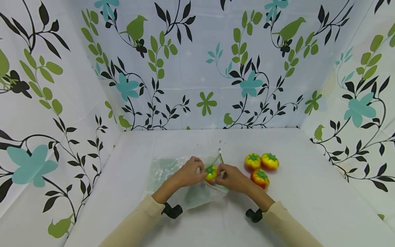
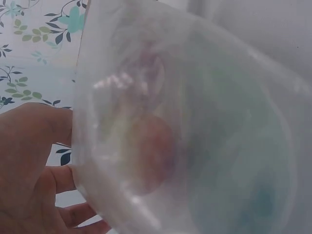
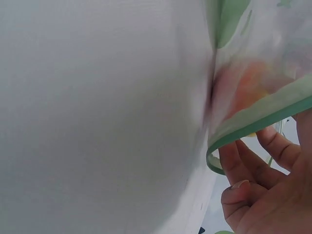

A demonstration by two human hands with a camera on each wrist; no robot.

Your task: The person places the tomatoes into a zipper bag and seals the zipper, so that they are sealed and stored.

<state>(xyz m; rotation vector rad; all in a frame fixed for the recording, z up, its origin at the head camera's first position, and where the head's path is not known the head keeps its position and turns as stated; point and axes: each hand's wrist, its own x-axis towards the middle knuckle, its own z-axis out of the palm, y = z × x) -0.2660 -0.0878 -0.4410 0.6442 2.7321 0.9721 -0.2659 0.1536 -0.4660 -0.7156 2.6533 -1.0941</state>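
A see-through plastic bag (image 1: pixel 197 197) with a green-trimmed edge (image 3: pixel 263 122) lies under and between both hands. At its mouth sits a yellow-and-red tomato (image 1: pixel 211 173) with a green leafy top. My left hand (image 1: pixel 192 171) pinches the bag's left edge beside the tomato. Across from it, my right hand (image 1: pixel 232 176) holds the green-trimmed edge with curled fingers. Through the cloudy film the left wrist view shows the tomato (image 2: pixel 152 153) as a blurred orange shape. In the right wrist view, the film also covers most of the tomato (image 3: pixel 246 90).
Three more tomatoes stand close together to the right of my right hand: one at the back left (image 1: pixel 253 161), one at the back right (image 1: pixel 270 162) and one in front (image 1: pixel 260 178). A leaf-patterned cloth (image 1: pixel 185 68) rises behind the white table (image 1: pixel 293 212).
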